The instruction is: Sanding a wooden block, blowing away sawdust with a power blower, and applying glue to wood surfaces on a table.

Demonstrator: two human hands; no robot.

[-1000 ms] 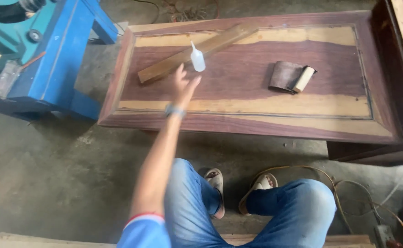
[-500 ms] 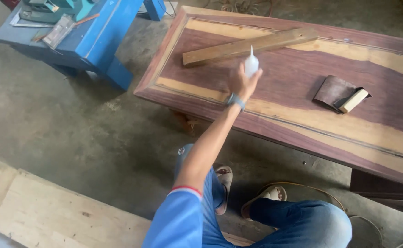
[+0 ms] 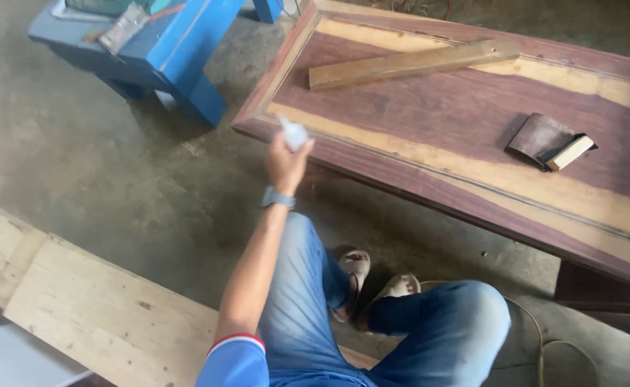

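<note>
Concrete floor (image 3: pixel 114 179), grey and dusty, fills most of the view. At the far left lie pale planks (image 3: pixel 92 308), running from the left edge down toward the bottom. Above them, at the top left, stands a blue bench (image 3: pixel 178 50) with some flat scraps on it.

Near the middle, one bare arm reaches forward from a blue sleeve, a band on the wrist. By its side of the body it looks like the left hand (image 3: pixel 285 161), though the view is not sure proof. Its fingers are closed around a small white bottle (image 3: pixel 293 133), which sticks up out of the fist, tip pointing up and slightly left. The bottle sits just at the near left corner of the panel (image 3: pixel 437 136), over its edge. The other hand is out of view.

The panel, dark reddish wood with pale streaks and a raised frame, lies to the right of and beyond the hand, its long axis running from upper left to lower right. On it rest a long wooden strip (image 3: pixel 411 63) near the far side and, further right, a folded sandpaper (image 3: pixel 544 136) around a small block. Below are the person's jeans and sandals.
</note>
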